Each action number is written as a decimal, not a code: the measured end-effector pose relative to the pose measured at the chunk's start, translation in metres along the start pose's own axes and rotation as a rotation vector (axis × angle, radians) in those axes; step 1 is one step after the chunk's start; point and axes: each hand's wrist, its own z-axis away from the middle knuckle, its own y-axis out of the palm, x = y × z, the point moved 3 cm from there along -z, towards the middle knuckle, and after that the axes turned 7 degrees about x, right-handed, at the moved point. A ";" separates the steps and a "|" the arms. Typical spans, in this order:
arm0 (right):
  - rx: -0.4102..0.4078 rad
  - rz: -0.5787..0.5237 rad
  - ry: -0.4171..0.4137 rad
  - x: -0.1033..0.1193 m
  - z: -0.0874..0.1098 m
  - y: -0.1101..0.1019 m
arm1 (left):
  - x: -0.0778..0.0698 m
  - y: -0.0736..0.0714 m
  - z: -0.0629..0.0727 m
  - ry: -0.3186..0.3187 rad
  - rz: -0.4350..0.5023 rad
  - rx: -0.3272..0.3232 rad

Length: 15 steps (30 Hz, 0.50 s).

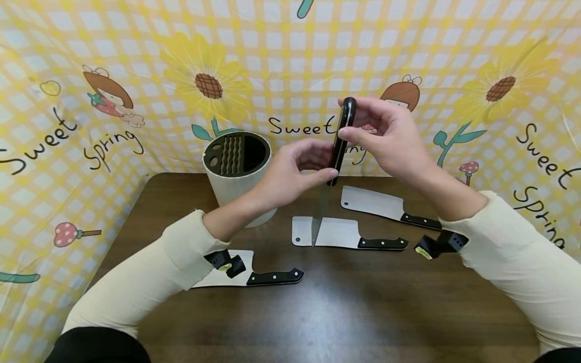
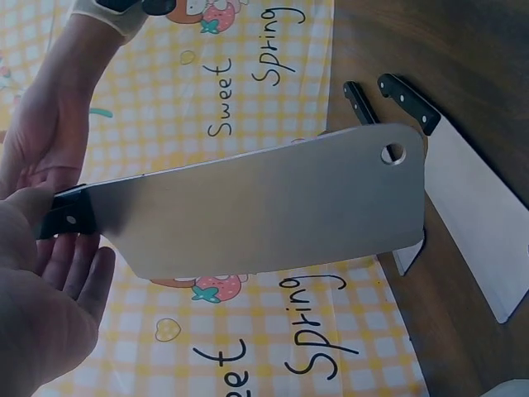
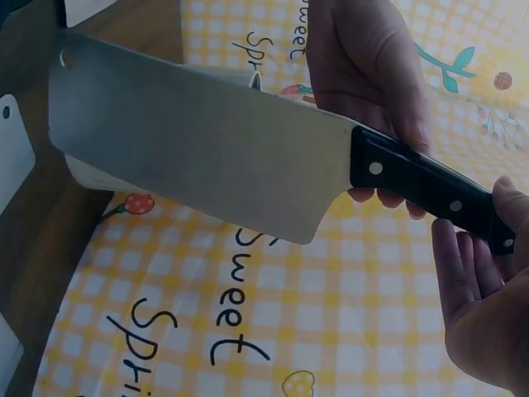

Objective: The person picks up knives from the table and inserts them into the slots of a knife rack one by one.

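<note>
Both hands hold a cleaver point(image 1: 341, 143) upright above the table, its blade pointing down and seen almost edge-on from the head. My left hand point(image 1: 290, 171) pinches the black handle near the blade, thumb on the near side. Higher up, my right hand point(image 1: 390, 133) pinches the handle's butt end between thumb and fingers. In the left wrist view the wide steel blade point(image 2: 256, 207) shows flat, with a round hole at its tip corner. The right wrist view shows the riveted handle point(image 3: 417, 182) spanning both hands.
Three more cleavers lie on the brown table point(image 1: 345, 312): one in the middle point(image 1: 338, 234), one at back right point(image 1: 372, 201), one at front left point(image 1: 274, 277), partly behind the left sleeve. A white round knife block point(image 1: 222, 191) with a black slotted top stands at back left. Checked cloth hangs behind.
</note>
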 end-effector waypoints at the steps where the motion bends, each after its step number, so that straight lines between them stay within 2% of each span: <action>1: -0.001 0.003 0.002 -0.001 0.000 0.001 | 0.001 0.000 0.000 -0.001 0.004 -0.005; 6: -0.002 -0.018 -0.001 -0.005 -0.002 0.006 | 0.003 0.000 0.001 -0.002 0.013 -0.031; 15: 0.009 -0.133 -0.010 -0.008 0.002 0.004 | 0.000 -0.008 0.005 0.007 0.009 -0.055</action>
